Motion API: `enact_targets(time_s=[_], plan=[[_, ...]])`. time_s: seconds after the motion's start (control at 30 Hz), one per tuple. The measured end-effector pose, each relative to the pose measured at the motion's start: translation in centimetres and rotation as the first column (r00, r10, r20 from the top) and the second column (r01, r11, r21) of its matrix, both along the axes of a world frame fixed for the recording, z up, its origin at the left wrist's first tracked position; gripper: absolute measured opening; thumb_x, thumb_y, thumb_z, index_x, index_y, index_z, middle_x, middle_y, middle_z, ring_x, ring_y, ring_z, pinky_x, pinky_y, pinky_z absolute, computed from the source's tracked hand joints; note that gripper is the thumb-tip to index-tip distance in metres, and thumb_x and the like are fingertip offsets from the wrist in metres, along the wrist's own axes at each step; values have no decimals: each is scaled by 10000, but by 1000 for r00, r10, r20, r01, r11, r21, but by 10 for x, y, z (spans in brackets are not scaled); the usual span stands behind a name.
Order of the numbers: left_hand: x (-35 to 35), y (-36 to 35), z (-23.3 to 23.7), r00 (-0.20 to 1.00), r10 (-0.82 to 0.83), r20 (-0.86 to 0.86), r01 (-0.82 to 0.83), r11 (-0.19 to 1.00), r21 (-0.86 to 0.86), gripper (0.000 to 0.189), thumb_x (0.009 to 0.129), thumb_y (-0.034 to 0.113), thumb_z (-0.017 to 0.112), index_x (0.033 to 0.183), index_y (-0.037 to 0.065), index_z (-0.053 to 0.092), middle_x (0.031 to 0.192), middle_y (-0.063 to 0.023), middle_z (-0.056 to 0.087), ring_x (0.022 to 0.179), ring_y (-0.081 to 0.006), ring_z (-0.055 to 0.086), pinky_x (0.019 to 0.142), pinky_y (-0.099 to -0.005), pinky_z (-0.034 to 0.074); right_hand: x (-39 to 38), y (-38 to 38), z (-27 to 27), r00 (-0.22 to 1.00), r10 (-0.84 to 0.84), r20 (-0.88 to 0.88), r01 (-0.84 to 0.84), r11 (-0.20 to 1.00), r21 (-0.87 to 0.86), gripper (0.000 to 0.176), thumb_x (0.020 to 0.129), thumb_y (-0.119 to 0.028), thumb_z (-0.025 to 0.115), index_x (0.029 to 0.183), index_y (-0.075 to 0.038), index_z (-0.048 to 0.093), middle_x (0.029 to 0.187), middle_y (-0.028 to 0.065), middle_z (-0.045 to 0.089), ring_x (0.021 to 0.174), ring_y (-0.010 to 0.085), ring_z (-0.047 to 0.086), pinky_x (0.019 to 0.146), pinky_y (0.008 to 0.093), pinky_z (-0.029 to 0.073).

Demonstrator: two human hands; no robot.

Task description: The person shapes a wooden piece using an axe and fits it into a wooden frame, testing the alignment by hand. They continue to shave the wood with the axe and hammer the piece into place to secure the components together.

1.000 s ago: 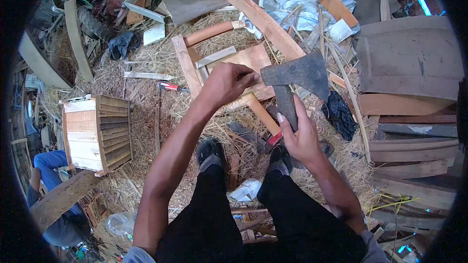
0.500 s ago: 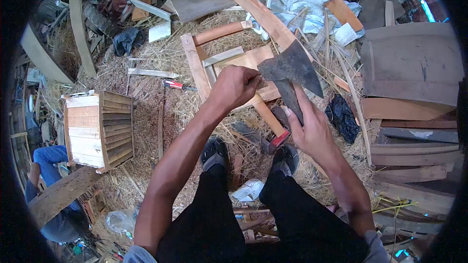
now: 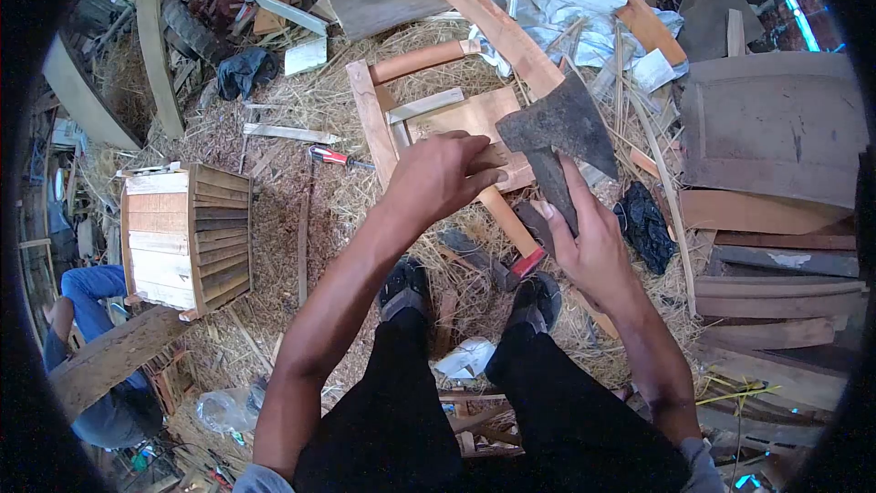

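The place looks like a cluttered woodworking workshop, its floor (image 3: 276, 190) littered with shavings (image 3: 278, 251) and offcuts (image 3: 290, 134), with boards (image 3: 776, 308) stacked to the right, a slatted wooden crate (image 3: 187, 242), a screwdriver (image 3: 330, 156) and an axe (image 3: 561, 131).

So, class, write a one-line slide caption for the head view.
Right hand holding an axe above straw-strewn ground, left hand close beside it.

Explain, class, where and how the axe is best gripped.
Probably take the axe by its narrow shaft, from the near side, as the right hand does: the shaft slants nearward, while the broad blade flares forward and right, away from the palm.
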State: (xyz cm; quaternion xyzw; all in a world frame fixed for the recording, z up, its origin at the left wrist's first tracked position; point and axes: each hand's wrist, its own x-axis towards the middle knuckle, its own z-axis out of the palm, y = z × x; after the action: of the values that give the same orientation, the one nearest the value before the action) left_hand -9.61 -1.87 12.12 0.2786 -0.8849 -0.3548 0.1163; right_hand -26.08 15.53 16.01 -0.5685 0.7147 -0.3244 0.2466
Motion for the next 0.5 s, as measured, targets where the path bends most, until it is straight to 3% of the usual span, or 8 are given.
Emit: enact_targets(time_s=[0.07, 0.17, 0.27, 0.37, 0.5], plan=[[-1, 1, -8, 999, 6, 52, -5, 1000, -2, 372, 871, 329, 724, 1062, 13, 684, 898, -199, 692, 796, -400, 676, 695, -479, 532, -1, -1, 7, 998, 15, 62, -19, 998, 62, 582, 964, -62, 541, 1503, 7, 333, 1334, 325, 546, 1252, 435, 554, 1023, 430, 453], [2, 6, -9, 999, 28, -24, -29, 999, -25, 360, 890, 320, 703, 1081, 16, 674, 890, -201, 682, 808, -403, 673, 694, -482, 528, 0, -4, 18, 999, 41, 18, -43, 992, 120, 597, 952, -33, 531, 1515, -24, 333, 1300, 324, 564, 1228, 450, 562, 1007, 437, 461], [1, 4, -6, 999, -3, 38, 5, 999, -36, 288, 895, 325, 651, 1038, 75, 667, 899, -158, 682, 811, -388, 667, 705, -494, 533, -1, -3, 5, 996, 71, -61, -69, 997, 40, 629, 926, -20, 549, 1521, -123, 372, 1144, 313, 604, 1050, 486, 620, 860, 496, 522], [1, 2, -4, 999, -33, 34, 33, 999, -17, 285, 903, 325, 640, 1033, 73, 668, 888, -165, 676, 810, -393, 663, 705, -497, 531, -1, -4, 8, 996, 74, -51, -68, 993, 101, 614, 929, -24, 546, 1513, -142, 395, 1145, 301, 605, 1029, 479, 629, 843, 497, 527], [2, 4, -11, 1000, 3, -8, -3, 998, -69, 285, 902, 326, 640, 1025, 70, 671, 874, -173, 668, 803, -399, 658, 706, -497, 529, 3, -4, 27, 990, 66, -127, -68, 998, -13, 576, 936, -43, 539, 1494, -137, 426, 1143, 303, 605, 1020, 466, 639, 820, 488, 543]])
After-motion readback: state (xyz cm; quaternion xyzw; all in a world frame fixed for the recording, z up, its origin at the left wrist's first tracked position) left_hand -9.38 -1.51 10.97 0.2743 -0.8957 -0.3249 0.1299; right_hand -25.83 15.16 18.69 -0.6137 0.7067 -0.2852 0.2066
